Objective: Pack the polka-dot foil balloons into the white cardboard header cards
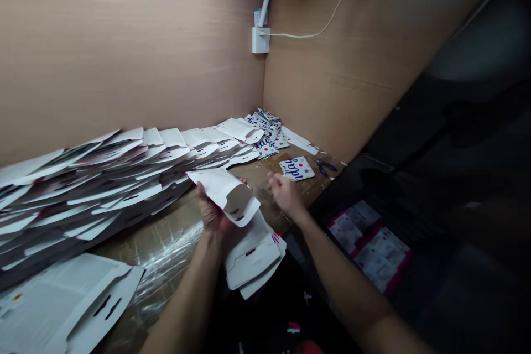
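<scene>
My left hand (212, 214) grips a white cardboard envelope (226, 191) by its sides, and the envelope's open mouth gapes toward me. Its flap has a cut-out hang hole. Just beneath it, more white envelopes (253, 260) overlap at the table's near edge. To the right of the held envelope, my right hand (286, 194) is closed with fingers curled; anything in them is hidden. Beyond that hand lies a folded piece with coloured dots and dark lettering (297, 168). Beside the piece rest dark-handled pliers or snips (324, 166).
Many overlapping white envelopes (136, 168) run along the wall at left. A larger white envelope (70, 298) lies at front left. Folded dotted pieces (265, 127) pile up in the corner. Down right, pink-edged packets (373, 249) sit below the table. A wall socket (261, 40) has a cable.
</scene>
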Demonstrator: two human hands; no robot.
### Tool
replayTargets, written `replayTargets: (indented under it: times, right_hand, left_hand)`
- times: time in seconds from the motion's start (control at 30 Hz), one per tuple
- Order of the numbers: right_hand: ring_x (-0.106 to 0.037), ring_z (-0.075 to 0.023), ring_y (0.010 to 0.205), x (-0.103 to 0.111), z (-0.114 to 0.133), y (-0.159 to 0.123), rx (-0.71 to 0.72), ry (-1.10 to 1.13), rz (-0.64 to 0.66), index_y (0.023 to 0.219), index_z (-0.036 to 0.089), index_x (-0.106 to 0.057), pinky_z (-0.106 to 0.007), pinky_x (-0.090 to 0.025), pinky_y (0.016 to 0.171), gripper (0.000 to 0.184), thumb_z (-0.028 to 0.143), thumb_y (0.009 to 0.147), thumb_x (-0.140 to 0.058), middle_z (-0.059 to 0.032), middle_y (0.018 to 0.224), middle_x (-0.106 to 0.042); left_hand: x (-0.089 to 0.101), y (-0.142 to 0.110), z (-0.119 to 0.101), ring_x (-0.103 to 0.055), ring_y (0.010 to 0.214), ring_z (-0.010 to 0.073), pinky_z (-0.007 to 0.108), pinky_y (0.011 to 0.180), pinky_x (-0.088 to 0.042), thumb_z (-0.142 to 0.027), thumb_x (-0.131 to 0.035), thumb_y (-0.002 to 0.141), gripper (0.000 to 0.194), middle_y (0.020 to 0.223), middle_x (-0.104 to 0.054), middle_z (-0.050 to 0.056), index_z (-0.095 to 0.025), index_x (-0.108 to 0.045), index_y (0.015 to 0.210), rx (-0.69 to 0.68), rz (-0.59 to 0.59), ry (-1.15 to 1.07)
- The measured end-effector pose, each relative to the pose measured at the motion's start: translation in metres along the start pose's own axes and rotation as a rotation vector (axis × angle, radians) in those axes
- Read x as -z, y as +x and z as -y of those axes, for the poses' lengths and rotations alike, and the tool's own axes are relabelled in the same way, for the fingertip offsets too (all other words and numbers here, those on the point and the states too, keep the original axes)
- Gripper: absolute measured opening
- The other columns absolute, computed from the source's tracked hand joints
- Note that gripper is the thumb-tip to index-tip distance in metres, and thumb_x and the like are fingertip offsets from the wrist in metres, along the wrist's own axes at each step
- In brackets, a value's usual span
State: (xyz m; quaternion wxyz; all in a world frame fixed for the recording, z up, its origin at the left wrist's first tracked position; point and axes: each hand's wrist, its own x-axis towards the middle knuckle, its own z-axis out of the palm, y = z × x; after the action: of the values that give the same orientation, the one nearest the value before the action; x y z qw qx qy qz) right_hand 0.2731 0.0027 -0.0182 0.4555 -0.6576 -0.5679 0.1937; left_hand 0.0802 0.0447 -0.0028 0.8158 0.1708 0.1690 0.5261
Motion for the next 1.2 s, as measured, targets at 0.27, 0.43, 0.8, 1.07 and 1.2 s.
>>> replayTargets:
  times: [0.27,0.43,0.8,1.07,1.2]
  right_hand:
    - [-0.068,-0.0245,0.113,0.103,-0.060,0.123,-0.324,-0.180,-0.069,0.128,0.011,-0.067,-0.042,-0.056,0.098,0.046,0.049,0.102,-0.068,-0.0135,0.133,-0.063]
    - [-0.070,-0.0224,0.084,0.093,-0.050,0.107,-0.227,-0.056,-0.003,0.097,0.009,-0.072,-0.037,-0.059,0.082,0.040,0.044,0.084,-0.086,-0.0084,0.096,-0.075]
    - [-0.068,-0.0293,0.130,0.040,0.045,-0.067,0.837,-0.182,0.254,0.138,0.024,-0.069,-0.049,-0.056,0.110,0.042,0.017,0.100,-0.053,-0.0116,0.135,-0.074]
    - [-0.063,-0.0311,0.135,0.005,0.053,-0.066,0.748,-0.379,0.226,0.143,0.019,-0.065,-0.049,-0.052,0.115,0.047,0.011,0.100,-0.048,-0.0156,0.142,-0.069]
    - [-0.055,-0.0348,0.141,-0.011,0.063,-0.079,0.677,-0.459,0.274,0.151,0.016,-0.057,-0.053,-0.047,0.118,0.057,0.007,0.095,-0.048,-0.0209,0.150,-0.059]
  left_hand:
    - [0.001,0.002,-0.005,-0.075,0.107,0.0372,0.060,0.099,-0.059,-0.087,-0.058,0.084,0.084,0.114,-0.078,0.017,-0.021,-0.066,0.135,0.024,0.007,-0.018]
    - [0.007,0.003,-0.005,-0.074,0.110,0.0393,0.062,0.097,-0.059,-0.089,-0.058,0.082,0.084,0.111,-0.079,0.015,-0.023,-0.067,0.133,-0.011,-0.013,-0.018]
    - [0.004,-0.001,0.002,-0.075,0.099,0.0373,0.061,0.092,-0.059,-0.097,-0.052,0.078,0.095,0.107,-0.078,0.017,-0.017,-0.069,0.127,0.042,-0.051,-0.032]
    - [0.002,-0.008,0.003,-0.077,0.084,0.0356,0.057,0.089,-0.062,-0.094,-0.055,0.078,0.097,0.104,-0.079,0.020,-0.010,-0.070,0.125,0.126,-0.028,-0.014]
    - [0.001,-0.010,0.002,-0.077,0.094,0.0364,0.059,0.090,-0.063,-0.090,-0.051,0.084,0.090,0.109,-0.079,0.017,-0.015,-0.067,0.131,0.044,-0.035,-0.041]
